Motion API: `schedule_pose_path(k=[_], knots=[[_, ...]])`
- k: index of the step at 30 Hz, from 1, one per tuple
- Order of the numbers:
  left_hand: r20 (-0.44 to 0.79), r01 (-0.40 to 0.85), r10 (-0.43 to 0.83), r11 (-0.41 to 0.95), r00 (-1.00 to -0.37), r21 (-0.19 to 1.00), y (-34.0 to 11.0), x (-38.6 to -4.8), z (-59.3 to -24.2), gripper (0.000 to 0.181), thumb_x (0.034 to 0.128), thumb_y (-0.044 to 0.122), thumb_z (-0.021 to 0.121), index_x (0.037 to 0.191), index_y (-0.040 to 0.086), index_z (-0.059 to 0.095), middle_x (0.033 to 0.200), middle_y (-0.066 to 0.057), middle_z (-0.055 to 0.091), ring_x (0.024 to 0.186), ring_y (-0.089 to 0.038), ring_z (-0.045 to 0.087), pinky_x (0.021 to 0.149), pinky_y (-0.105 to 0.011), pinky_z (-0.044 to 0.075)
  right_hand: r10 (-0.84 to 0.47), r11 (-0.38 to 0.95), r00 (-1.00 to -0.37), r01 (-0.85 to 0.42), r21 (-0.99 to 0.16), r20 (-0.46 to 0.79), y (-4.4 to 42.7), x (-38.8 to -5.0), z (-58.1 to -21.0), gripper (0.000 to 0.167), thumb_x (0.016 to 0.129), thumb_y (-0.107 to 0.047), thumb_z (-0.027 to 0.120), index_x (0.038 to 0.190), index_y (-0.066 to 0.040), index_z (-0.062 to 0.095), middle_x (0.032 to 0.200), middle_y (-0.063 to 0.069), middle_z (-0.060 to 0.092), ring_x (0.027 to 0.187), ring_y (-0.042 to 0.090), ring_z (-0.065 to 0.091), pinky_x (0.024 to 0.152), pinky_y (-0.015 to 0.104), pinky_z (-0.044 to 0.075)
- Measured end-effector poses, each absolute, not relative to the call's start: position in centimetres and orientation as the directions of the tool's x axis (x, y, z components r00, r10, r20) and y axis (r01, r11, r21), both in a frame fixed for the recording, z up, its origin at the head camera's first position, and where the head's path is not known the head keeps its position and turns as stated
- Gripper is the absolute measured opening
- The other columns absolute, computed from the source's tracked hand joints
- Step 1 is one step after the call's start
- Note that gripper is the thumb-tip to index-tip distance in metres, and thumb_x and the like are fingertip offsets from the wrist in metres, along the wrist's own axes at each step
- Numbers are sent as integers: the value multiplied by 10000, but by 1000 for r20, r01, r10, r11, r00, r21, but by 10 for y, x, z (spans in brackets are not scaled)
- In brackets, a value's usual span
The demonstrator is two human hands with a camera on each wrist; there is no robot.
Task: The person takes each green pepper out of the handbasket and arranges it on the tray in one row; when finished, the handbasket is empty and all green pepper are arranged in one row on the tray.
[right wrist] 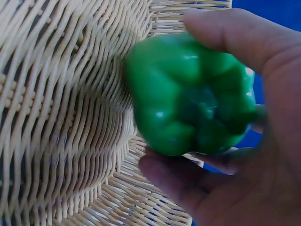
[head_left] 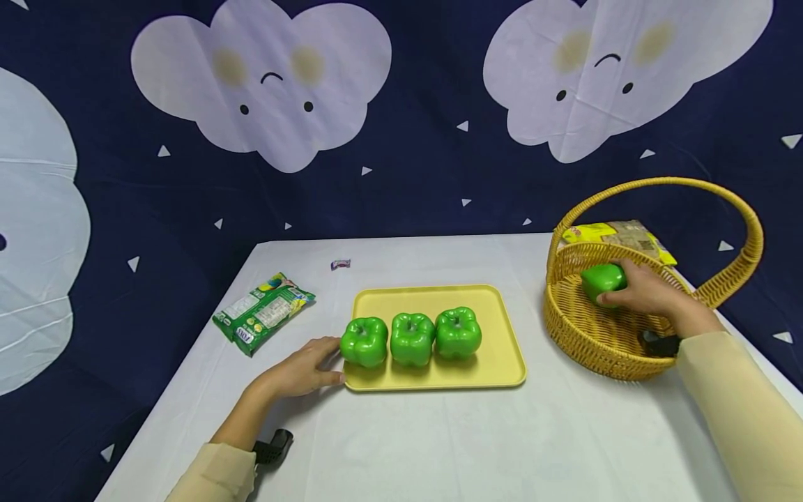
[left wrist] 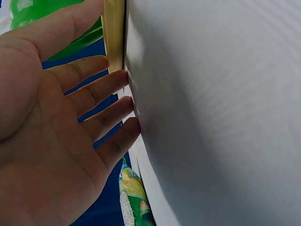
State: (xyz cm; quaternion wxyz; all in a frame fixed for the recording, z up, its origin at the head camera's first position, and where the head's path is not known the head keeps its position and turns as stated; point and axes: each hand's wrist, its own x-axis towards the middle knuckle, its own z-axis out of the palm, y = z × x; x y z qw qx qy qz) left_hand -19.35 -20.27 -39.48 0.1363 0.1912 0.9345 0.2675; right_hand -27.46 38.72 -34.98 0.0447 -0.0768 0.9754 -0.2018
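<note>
My right hand [head_left: 646, 287] grips a green bell pepper [head_left: 603, 282] inside the wicker basket [head_left: 580, 341]. In the right wrist view the thumb and fingers hold the pepper [right wrist: 188, 99] on opposite sides, near the woven wall. My left hand [head_left: 304, 368] rests at the left edge of a yellow tray [head_left: 502, 348], its fingers extended and holding nothing. Three more green bell peppers stand in a row on that tray: a left one [head_left: 364, 341], a middle one [head_left: 412, 339] and a right one [head_left: 458, 332].
A green snack packet [head_left: 263, 312] lies left of the tray. Beyond the tray is a small wrapped candy [head_left: 341, 264]. A yellow and brown packet [head_left: 621, 236] lies behind the basket, whose tall handle [head_left: 665, 181] arches overhead. A white cloth [head_left: 439, 446] covers the table.
</note>
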Motion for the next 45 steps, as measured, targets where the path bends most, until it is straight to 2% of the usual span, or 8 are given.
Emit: schedule_pose_path(k=[8, 14, 18, 23, 27, 32, 40, 45], knots=[[-147, 287, 430, 783, -891, 551, -202, -194, -396, 660, 842, 286, 680, 1392, 25, 425, 1453, -194, 415, 1380, -397, 319, 1150, -562, 250, -104, 888, -992, -128, -441, 78, 385, -276, -345, 911, 851, -316, 673, 1420, 127, 117, 1165, 386, 336, 971, 445, 432, 719, 449, 443], [-159, 272, 420, 788, -893, 553, -201, -195, -396, 656, 842, 269, 680, 1397, 31, 423, 1459, -181, 414, 1387, -383, 315, 1155, -550, 251, -82, 874, -982, -153, -461, 169, 381, -275, -336, 915, 843, -307, 686, 1431, 120, 130, 1131, 326, 406, 941, 406, 470, 686, 339, 418], [-158, 276, 423, 787, -892, 551, -201, -195, -396, 654, 841, 270, 682, 1394, 30, 427, 1454, -182, 421, 1383, -386, 321, 1151, -552, 257, -38, 880, -982, -122, -460, 187, 380, -271, -330, 934, 835, -403, 680, 1453, 59, 155, 1135, 299, 424, 941, 394, 475, 650, 292, 406], [-156, 276, 424, 785, -892, 555, -202, -194, -397, 654, 839, 270, 684, 1392, 31, 429, 1452, -181, 423, 1381, -385, 322, 1150, -554, 256, 7, 893, -980, -83, -442, 199, 378, -265, -325, 999, 831, -522, 635, 1482, 31, 116, 1176, 326, 418, 987, 443, 441, 684, 443, 455], [-156, 274, 423, 784, -892, 557, -202, -194, -397, 653, 842, 271, 681, 1395, 35, 426, 1457, -175, 419, 1385, -377, 319, 1153, -549, 256, 36, 896, -979, -56, -440, 199, 376, -263, -322, 1042, 830, -566, 608, 1485, 47, 77, 1202, 364, 373, 1043, 481, 354, 741, 557, 426], [-153, 281, 429, 782, -891, 556, -203, -194, -397, 661, 840, 278, 683, 1394, 27, 425, 1455, -183, 419, 1383, -386, 321, 1151, -554, 255, 53, 895, -973, -54, -443, 226, 371, -260, -319, 1024, 822, -572, 615, 1481, 40, 126, 1212, 357, 369, 1072, 478, 328, 757, 570, 414], [-162, 272, 423, 785, -891, 557, -202, -195, -397, 668, 839, 279, 684, 1401, 34, 418, 1460, -175, 416, 1386, -378, 319, 1153, -548, 256, 37, 888, -959, -98, -450, 282, 358, -252, -310, 919, 818, -566, 623, 1474, -44, 247, 1210, 312, 399, 1081, 462, 320, 732, 547, 386], [-162, 273, 425, 784, -891, 557, -202, -195, -396, 667, 841, 273, 684, 1403, 33, 415, 1460, -176, 415, 1387, -380, 317, 1153, -550, 254, 21, 886, -956, -117, -448, 291, 349, -248, -305, 881, 820, -538, 641, 1459, -49, 282, 1203, 298, 411, 1077, 452, 328, 723, 534, 387]])
